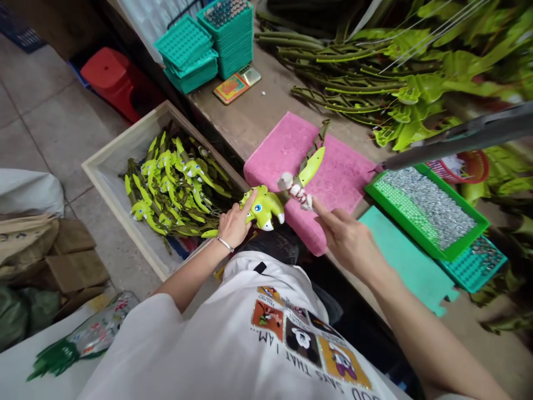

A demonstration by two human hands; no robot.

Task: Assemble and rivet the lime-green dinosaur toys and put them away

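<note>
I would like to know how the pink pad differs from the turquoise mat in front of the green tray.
The pink pad looks thick with rounded edges; the turquoise mat looks thin, with a notched edge. The pink pad has a green toy part over it; the turquoise mat's visible surface is bare. Both lie on the workbench.

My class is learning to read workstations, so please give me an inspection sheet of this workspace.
Surface: brown worktop with a pink pad.
Job's things: green animal head; curved green part over the pad; more green pieces in a crate.
Clutter: stacked teal trays; green tray of small metal pieces.
Hands: left hand grips the head; right hand near a white, red-bound wrapping, grip unclear.
Cables: nothing certain; thin pale strands, unidentified.
Surroundings: tiled floor, red plastic object.
</note>
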